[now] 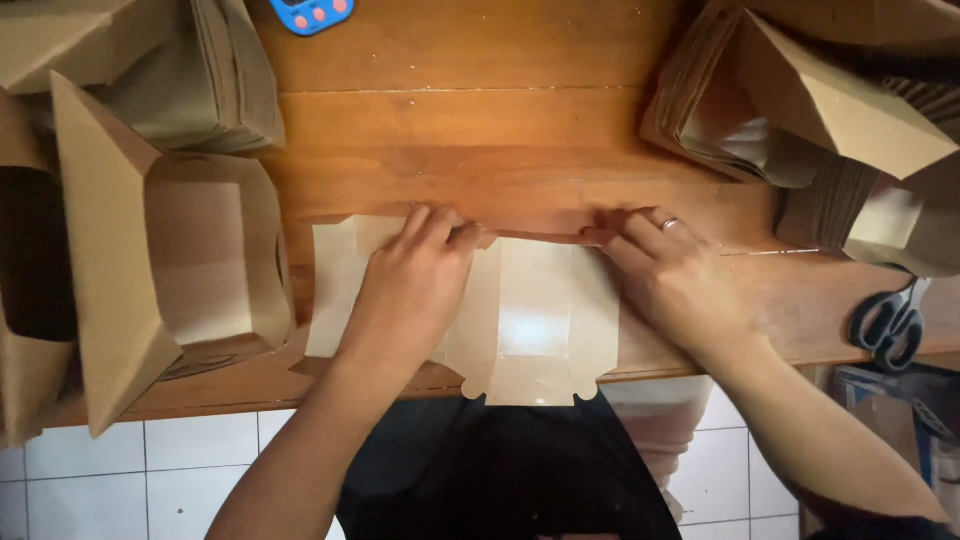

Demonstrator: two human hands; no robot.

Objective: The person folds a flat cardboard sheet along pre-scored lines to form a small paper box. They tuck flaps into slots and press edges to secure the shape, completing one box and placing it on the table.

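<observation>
Wooden worktop [520, 130], white tile below its near edge. Head view: flat box blank [535, 320] overhangs that edge. Left hand [415, 285] and right hand [670, 275] pinch its far flap, fingers together. Folding step; next, an even crease seems needed.

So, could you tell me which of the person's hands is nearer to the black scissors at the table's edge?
The right hand: it presses the flat box blank just left of the scissors. The left hand lies farther away, on the blank's other side.
</observation>
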